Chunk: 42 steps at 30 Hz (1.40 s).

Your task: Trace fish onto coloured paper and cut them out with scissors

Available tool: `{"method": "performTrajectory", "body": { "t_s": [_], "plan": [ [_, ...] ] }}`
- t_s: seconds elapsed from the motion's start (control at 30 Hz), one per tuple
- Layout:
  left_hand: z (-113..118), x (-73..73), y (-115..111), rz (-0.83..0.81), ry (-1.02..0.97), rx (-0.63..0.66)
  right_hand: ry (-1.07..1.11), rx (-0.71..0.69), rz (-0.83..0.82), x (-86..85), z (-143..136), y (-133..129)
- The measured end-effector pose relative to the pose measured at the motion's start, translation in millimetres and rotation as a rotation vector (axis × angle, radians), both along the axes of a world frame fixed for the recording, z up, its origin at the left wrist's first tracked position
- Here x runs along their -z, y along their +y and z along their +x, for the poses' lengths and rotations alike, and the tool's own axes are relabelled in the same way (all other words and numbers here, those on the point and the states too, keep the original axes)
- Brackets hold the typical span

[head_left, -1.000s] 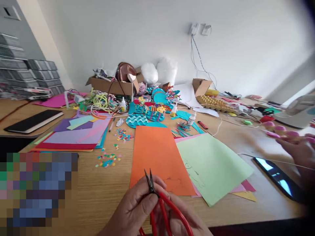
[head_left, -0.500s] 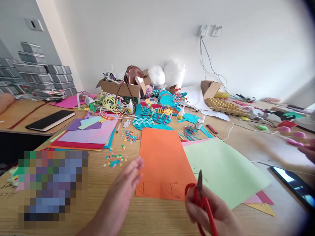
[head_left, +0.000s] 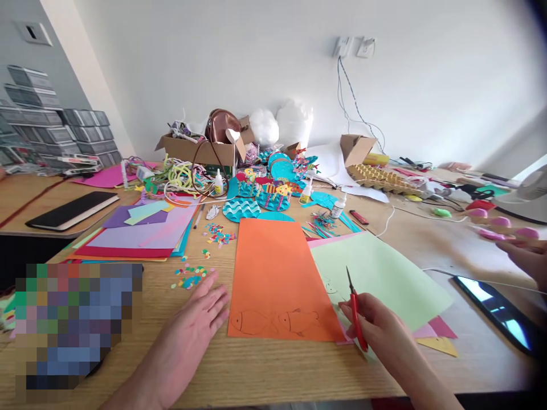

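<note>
right hand [head_left: 380, 322]: fingers closed round the red-handled scissors [head_left: 359, 329], over the lower left part of the green sheet [head_left: 376, 273]; blades seen nearly edge-on, apparently together, tips pointing away from the wearer. left hand [head_left: 190, 327]: open, palm down, fingers slightly spread, nothing in it, near the left edge of the orange sheet [head_left: 273, 256]. contact with the table [head_left: 243, 373] cannot be told. the orange sheet lies in front of the wearer, between the hands, two fish outlines [head_left: 252, 323] [head_left: 298, 322] along its near edge.

handling notes (judgement): keep the blades together while the scissors are near fingers. a flat left palm would steady the orange sheet without creasing it; fingers best kept off the pencilled lines. if it is lifted, free it from the green sheet first, so that only one layer comes up. for any curve, turning the paper rather than the wrist should give a smoother edge.

compared with 1.0 s ago: both hands were together at the scissors, blades parted, partly covering the drawings; now the hands are apart and both outlines show. compared with 0.5 s ago: left hand lower and flatter; scissors turned, handles seen side-on.
</note>
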<state>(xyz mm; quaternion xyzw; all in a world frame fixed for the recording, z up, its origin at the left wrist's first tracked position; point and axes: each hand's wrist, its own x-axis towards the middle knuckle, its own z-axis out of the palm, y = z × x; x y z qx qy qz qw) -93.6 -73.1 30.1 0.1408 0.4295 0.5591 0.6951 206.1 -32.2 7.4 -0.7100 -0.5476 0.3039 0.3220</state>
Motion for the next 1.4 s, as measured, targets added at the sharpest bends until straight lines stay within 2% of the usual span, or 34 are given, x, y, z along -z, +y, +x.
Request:
{"method": "performTrajectory", "body": {
  "t_s": [0.13,0.3,0.43,0.77,0.93,1.17,1.23,1.4],
  "plan": [
    [6,-6.8,8,-0.033,-0.001,0.029,-0.042,-0.002,0.013,4.5,4,4],
    [3,2.4,8,0.035,0.057,0.025,-0.024,-0.002,0.006,3.6,3,3],
    [-2,8.1,4,0.038,0.086,-0.017,0.043,-0.024,-0.05,0.2,-2,0],
    [10,-2.4,9,-0.014,0.082,0.081,0.277,-0.003,-0.158,-14.2,-9,2],
    [4,3.0,3,0.037,0.162,0.047,0.339,0.005,-0.164,-14.3,-4,0],
    [1,11.2,3,0.045,0.111,0.076,0.525,-0.056,-0.2,-13.2,5,1],
    [2,10.1,2,0.04,0.109,0.061,0.528,-0.061,-0.206,-15.5,3,1],
    [1,5.9,-3,0.022,0.119,0.027,0.379,-0.042,-0.244,-20.5,-1,2]
  ]
}}
